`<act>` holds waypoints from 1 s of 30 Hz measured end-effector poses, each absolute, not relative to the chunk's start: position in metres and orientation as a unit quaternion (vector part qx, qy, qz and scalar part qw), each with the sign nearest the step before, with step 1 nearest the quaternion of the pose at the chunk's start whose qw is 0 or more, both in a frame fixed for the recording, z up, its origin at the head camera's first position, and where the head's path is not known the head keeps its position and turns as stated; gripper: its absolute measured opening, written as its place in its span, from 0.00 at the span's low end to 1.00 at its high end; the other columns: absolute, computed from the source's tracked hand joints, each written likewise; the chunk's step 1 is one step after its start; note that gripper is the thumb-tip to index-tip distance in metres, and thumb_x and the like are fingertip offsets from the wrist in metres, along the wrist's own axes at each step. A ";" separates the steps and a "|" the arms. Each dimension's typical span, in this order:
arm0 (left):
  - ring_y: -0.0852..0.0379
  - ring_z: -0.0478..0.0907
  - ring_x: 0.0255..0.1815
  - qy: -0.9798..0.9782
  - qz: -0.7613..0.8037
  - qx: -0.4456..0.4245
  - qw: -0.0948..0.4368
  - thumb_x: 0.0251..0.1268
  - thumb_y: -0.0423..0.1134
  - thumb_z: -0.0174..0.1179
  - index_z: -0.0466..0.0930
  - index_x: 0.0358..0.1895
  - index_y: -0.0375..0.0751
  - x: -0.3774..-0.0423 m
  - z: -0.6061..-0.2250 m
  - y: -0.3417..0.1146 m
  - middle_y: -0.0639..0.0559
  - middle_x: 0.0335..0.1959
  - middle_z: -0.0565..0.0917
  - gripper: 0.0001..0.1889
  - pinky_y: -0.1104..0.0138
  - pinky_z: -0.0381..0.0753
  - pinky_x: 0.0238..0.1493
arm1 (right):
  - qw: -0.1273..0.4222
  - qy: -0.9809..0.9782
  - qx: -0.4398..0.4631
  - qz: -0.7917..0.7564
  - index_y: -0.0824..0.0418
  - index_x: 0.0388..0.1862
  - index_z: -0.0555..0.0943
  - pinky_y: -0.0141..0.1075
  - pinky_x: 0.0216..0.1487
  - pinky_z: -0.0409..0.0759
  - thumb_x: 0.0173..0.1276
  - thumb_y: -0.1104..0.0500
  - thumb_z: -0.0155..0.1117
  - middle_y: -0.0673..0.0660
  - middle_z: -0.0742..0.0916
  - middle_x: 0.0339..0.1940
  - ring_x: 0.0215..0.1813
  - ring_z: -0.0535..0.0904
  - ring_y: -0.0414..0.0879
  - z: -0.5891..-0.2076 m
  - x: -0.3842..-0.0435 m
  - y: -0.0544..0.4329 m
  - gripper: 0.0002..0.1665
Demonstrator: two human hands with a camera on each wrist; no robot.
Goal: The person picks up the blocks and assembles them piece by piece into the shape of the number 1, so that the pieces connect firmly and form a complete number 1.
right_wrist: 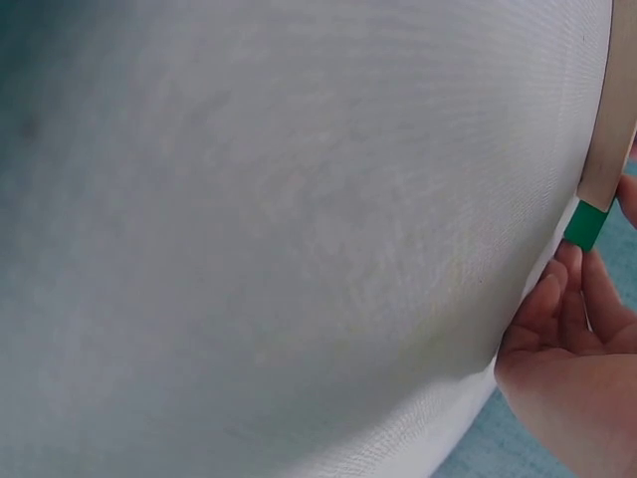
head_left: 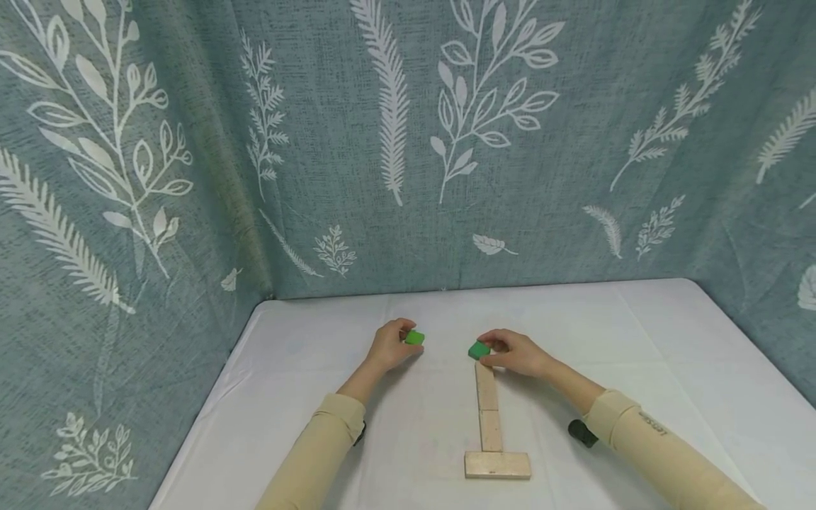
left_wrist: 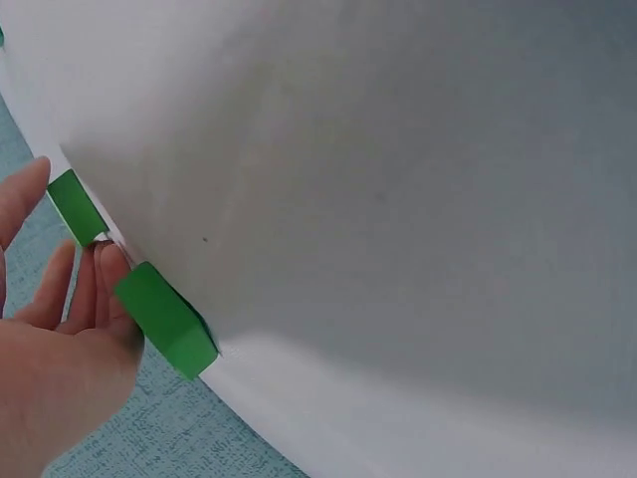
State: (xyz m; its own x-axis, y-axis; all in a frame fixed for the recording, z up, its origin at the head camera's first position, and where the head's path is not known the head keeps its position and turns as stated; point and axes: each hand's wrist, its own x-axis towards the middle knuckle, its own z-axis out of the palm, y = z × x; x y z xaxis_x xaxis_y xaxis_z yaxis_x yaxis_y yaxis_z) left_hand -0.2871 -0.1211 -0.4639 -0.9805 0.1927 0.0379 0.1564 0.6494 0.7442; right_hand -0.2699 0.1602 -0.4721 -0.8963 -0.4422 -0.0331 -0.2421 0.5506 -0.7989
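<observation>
My left hand (head_left: 390,346) holds a bright green block (head_left: 414,338) between thumb and fingertips at the left middle of the table. In the left wrist view this small block (left_wrist: 77,207) lies between the thumb and fingers, and a larger-looking green block (left_wrist: 164,319) shows beside the hand; the head view hides that second one. My right hand (head_left: 518,352) pinches a darker green block (head_left: 479,350) at the far end of a wooden plank (head_left: 486,386). The right wrist view shows this green block (right_wrist: 586,225) in line with the plank (right_wrist: 609,129), right at its end.
A second plank (head_left: 490,431) continues the first toward me, and a third plank (head_left: 497,465) lies crosswise at its near end, forming an upside-down T. White cloth covers the table (head_left: 306,354). A blue-grey leaf-patterned curtain (head_left: 319,142) stands behind and at both sides.
</observation>
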 end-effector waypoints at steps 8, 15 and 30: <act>0.45 0.76 0.47 0.911 0.400 0.096 0.020 0.56 0.32 0.70 0.79 0.53 0.30 -0.288 -0.466 -0.122 0.40 0.45 0.81 0.21 0.55 0.75 0.52 | 0.117 0.876 -0.192 -0.427 0.67 0.61 0.76 0.41 0.49 0.73 0.66 0.54 0.68 0.58 0.80 0.49 0.51 0.74 0.50 -0.473 -0.271 0.160 0.28; 0.47 0.76 0.45 0.911 0.400 0.093 0.017 0.55 0.31 0.70 0.78 0.53 0.30 -0.288 -0.465 -0.120 0.41 0.44 0.81 0.22 0.56 0.76 0.50 | 0.117 0.877 -0.192 -0.425 0.66 0.60 0.76 0.42 0.50 0.73 0.66 0.54 0.67 0.58 0.80 0.49 0.51 0.74 0.51 -0.472 -0.271 0.160 0.28; 0.44 0.77 0.52 0.889 0.452 0.067 0.017 0.55 0.31 0.70 0.77 0.56 0.32 -0.278 -0.463 -0.123 0.40 0.50 0.81 0.23 0.56 0.77 0.52 | 0.117 0.876 -0.197 -0.425 0.67 0.60 0.76 0.41 0.49 0.73 0.66 0.54 0.67 0.58 0.80 0.49 0.50 0.73 0.50 -0.471 -0.268 0.159 0.28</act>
State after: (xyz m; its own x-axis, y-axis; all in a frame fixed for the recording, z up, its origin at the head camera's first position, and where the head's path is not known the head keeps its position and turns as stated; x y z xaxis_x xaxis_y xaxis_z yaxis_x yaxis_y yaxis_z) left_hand -0.2784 -0.1232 -0.4625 -0.9906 0.1337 0.0302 0.1032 0.5825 0.8063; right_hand -0.2681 0.1589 -0.4715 -0.8951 -0.4444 -0.0373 -0.2460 0.5619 -0.7898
